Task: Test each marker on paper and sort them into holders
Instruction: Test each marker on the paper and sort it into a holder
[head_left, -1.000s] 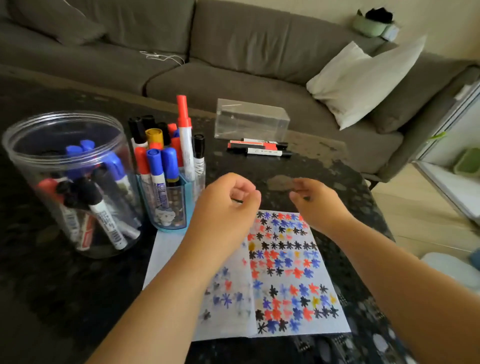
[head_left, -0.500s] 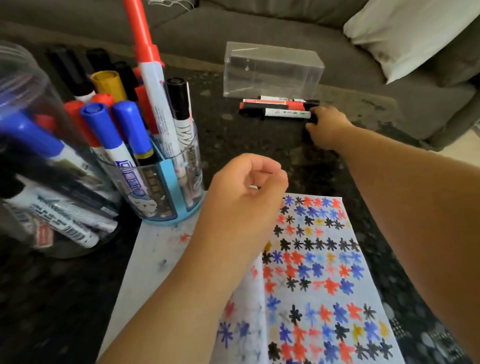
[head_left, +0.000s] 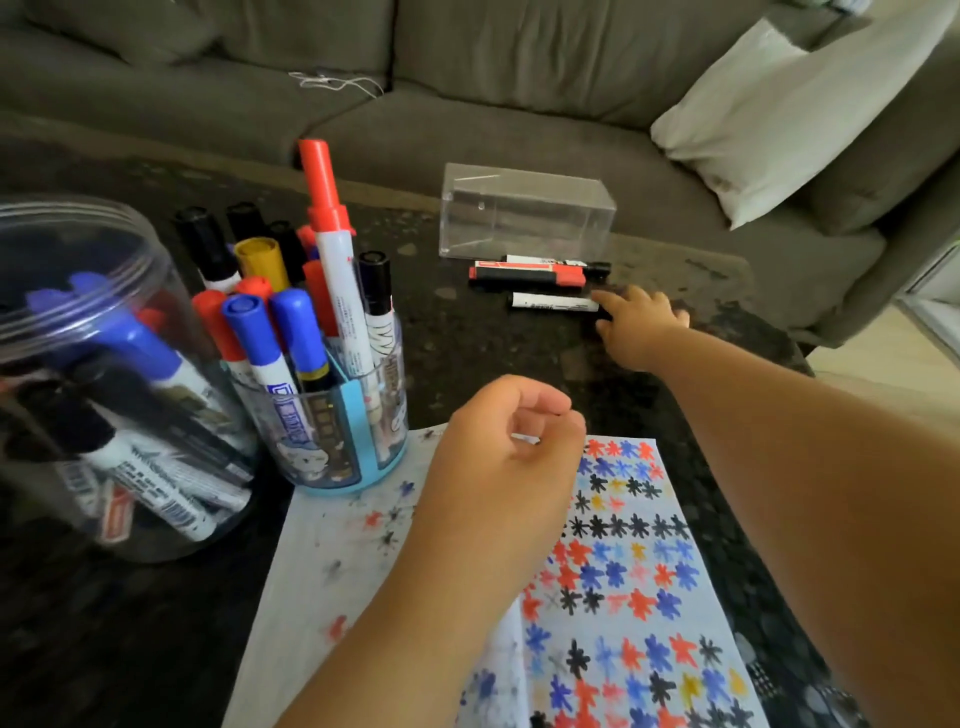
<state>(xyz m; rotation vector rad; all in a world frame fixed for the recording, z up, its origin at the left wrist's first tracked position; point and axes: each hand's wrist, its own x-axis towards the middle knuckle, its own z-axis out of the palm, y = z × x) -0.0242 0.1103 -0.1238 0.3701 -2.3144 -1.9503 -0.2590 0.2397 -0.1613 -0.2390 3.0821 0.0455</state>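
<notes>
white marker (head_left: 551, 302) flat on table | holder (head_left: 332, 431) upright, full | paper (head_left: 613, 571) star-marked, perhaps creased

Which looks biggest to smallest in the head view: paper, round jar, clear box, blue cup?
1. Paper
2. Round jar, though its nearness to the camera inflates it
3. Blue cup and clear box look alike; unsure.
</notes>
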